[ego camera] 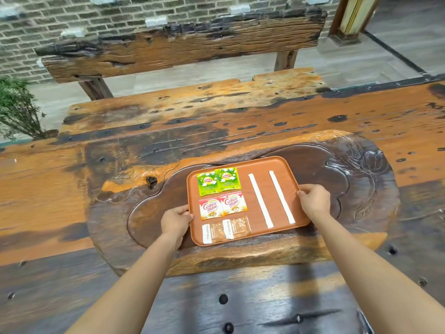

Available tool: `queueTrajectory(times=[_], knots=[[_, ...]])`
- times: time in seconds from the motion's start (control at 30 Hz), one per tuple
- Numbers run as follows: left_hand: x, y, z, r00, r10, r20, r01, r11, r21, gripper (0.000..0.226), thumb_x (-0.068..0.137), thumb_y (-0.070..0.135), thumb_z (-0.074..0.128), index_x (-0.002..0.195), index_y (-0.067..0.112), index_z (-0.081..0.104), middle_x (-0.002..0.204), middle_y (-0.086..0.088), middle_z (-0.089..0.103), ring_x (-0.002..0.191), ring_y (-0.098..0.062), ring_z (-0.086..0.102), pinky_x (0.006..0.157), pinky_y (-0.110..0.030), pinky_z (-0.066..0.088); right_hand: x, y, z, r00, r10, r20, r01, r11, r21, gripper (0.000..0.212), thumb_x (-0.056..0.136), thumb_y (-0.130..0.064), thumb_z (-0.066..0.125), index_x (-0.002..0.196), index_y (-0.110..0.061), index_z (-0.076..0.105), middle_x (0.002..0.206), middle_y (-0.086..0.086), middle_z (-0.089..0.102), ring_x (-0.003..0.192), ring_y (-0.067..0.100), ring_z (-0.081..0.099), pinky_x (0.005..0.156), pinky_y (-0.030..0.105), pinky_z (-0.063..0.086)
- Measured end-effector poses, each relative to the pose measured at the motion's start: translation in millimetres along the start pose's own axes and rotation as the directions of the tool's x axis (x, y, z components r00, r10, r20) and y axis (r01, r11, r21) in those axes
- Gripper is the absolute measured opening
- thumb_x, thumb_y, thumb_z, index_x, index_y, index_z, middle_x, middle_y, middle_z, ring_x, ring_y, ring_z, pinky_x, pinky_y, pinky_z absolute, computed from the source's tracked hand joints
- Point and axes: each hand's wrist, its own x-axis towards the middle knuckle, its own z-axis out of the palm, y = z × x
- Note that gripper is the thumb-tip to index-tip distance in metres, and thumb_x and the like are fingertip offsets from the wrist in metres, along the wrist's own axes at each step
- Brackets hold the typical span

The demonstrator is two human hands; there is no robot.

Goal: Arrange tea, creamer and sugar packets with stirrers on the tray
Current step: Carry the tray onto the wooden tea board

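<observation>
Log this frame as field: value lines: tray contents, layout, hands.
tray: brown rectangular plastic tray, resting in carved wooden table's recess
tea: two green Lipton tea packets, far left row
creamer: two red-and-white Coffee mate packets, middle left row
sugar: two brown sugar packets, near left row
stirrers: two white paper-wrapped stirrers, right half, roughly parallel
left hand: grip on left rim
right hand: grip on right rim

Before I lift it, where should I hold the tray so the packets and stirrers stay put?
Grip the tray by its raised rim at the middle of the two short sides, coming in from left and right, where the left hand and right hand sit now. It is wide, shallow and loaded with loose flat packets, so a level two-sided hold probably keeps them from sliding.
</observation>
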Motion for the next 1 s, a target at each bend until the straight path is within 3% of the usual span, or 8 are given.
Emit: queueTrajectory(times=[0.4, 0.63, 0.77, 0.9, 1.0], knots=[[10.4, 5.0, 3.4, 0.999, 0.027, 0.026, -0.03, 0.991, 0.134, 0.025, 0.084, 0.007, 0.059, 0.104, 0.017, 0.07, 0.096, -0.006, 0.074, 0.086, -0.023, 0.07, 0.087, -0.042, 0.056, 8.1, 1.9, -6.5, 0.997, 0.045, 0.057, -0.048, 0.998, 0.044, 0.023, 0.086, -0.012, 0.06, 0.108, -0.007, 0.067, 0.106, 0.015, 0.07, 0.103, 0.029, 0.061, 0.084, 0.03, 0.044], [1.8, 13.0, -5.6, 0.992, 0.027, 0.12, -0.048, 0.982, 0.181, 0.045, 0.084, 0.016, 0.061, 0.128, 0.009, 0.052, 0.098, -0.006, 0.067, 0.097, -0.026, 0.065, 0.095, -0.045, 0.051, -2.8, -4.3, -21.2, 0.984, 0.034, 0.173, -0.028, 0.999, -0.036, 0.04, 0.086, -0.013, 0.06, 0.125, -0.005, 0.056, 0.123, 0.015, 0.063, 0.117, 0.028, 0.055, 0.1, 0.033, 0.04], [-11.0, 22.5, -16.2, 0.979, -0.012, 0.203, -0.039, 0.969, 0.245, 0.047, 0.088, 0.016, 0.058, 0.133, 0.009, 0.045, 0.11, -0.012, 0.064, 0.098, -0.025, 0.062, 0.088, -0.041, 0.055, -20.2, -14.7, -27.7, 0.961, 0.041, 0.275, -0.008, 0.993, -0.117, 0.048, 0.084, -0.02, 0.063, 0.129, -0.007, 0.051, 0.123, 0.013, 0.062, 0.116, 0.03, 0.055, 0.096, 0.035, 0.042], [-25.0, 29.8, -42.5, 0.952, 0.013, 0.305, -0.138, 0.91, 0.391, 0.043, 0.09, 0.021, 0.054, 0.132, 0.01, 0.046, 0.101, -0.008, 0.061, 0.096, -0.024, 0.059, 0.089, -0.039, 0.051, -37.2, -30.8, -26.8, 0.942, 0.085, 0.326, 0.013, 0.958, -0.285, 0.051, 0.086, -0.032, 0.056, 0.128, -0.005, 0.046, 0.127, 0.017, 0.057, 0.115, 0.034, 0.053, 0.097, 0.039, 0.044], [-33.1, 30.1, -75.1, 0.924, 0.083, 0.373, -0.3, 0.762, 0.574, 0.042, 0.091, 0.026, 0.052, 0.129, 0.01, 0.051, 0.127, -0.009, 0.059, 0.116, -0.024, 0.056, 0.102, -0.033, 0.044, -60.7, -50.8, -22.0, 0.932, 0.11, 0.345, 0.04, 0.916, -0.399, 0.06, 0.088, -0.038, 0.051, 0.134, -0.003, 0.036, 0.137, 0.019, 0.048, 0.124, 0.035, 0.046, 0.102, 0.039, 0.039]])
